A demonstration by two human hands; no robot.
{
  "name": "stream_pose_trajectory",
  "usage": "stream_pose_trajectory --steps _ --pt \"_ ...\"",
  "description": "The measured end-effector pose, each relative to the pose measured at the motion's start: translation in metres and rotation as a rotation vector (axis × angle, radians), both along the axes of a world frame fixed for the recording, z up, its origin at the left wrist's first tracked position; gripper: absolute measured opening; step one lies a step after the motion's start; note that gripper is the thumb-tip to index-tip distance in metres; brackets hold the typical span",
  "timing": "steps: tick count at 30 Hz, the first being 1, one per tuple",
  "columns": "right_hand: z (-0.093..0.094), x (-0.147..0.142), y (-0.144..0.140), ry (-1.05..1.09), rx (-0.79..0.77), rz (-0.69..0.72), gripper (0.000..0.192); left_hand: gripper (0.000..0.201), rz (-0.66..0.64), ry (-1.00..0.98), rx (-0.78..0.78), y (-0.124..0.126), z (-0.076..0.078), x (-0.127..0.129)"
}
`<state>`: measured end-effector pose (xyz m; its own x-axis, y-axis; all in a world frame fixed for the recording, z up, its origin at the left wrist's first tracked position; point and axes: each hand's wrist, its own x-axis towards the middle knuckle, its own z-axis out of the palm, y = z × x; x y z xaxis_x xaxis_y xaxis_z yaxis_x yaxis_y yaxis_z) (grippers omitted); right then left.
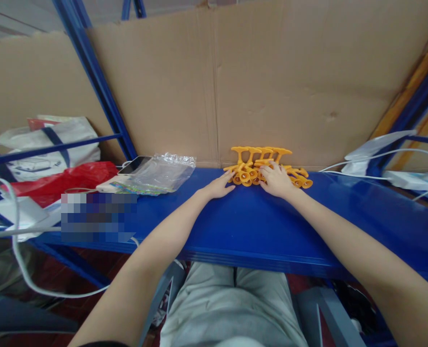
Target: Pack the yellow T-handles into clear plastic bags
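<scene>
A cluster of several orange plastic suction-cup pieces (257,159) lies on the blue shelf (257,226) against the cardboard backing. My left hand (219,186) rests flat on the shelf, fingertips touching the left edge of the cluster. My right hand (276,180) lies on the middle of the cluster, fingers curled over some pieces; whether it grips one is unclear. More orange pieces (300,179) stick out to the right of that hand.
A stack of clear plastic bags (161,173) and a phone (134,165) lie to the left. Further left are a red bag (65,180) and a white tote (51,144). White cables (383,156) and chargers sit at the right. Cardboard (272,82) closes the back.
</scene>
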<state>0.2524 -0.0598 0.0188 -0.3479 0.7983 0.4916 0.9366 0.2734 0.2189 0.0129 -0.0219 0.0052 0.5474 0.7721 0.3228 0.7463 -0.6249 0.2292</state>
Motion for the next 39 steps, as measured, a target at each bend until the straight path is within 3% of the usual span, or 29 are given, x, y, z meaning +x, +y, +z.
stream_pose_trajectory --steps 3,10,16,21,28,39 --pt "0.002 -0.002 -0.003 -0.015 -0.021 0.01 0.042 0.049 0.076 0.012 0.026 -0.001 0.006 -0.003" --pt "0.005 -0.004 -0.006 -0.017 -0.047 -0.002 0.041 0.048 0.596 0.047 0.061 0.004 0.017 -0.032" --pt "0.005 -0.003 -0.006 -0.014 -0.046 0.007 0.04 0.057 0.895 0.036 -0.111 0.015 0.013 -0.056" --pt "0.007 -0.005 -0.008 -0.02 -0.078 -0.018 0.041 0.06 0.965 0.001 -0.211 0.015 0.009 -0.062" --pt "0.007 -0.006 -0.009 -0.023 -0.086 -0.017 0.042 0.06 0.98 0.074 -0.284 0.011 0.015 -0.056" --pt "0.008 -0.007 -0.01 -0.02 -0.113 -0.025 0.042 0.061 0.967 0.11 -0.307 0.005 0.021 -0.051"
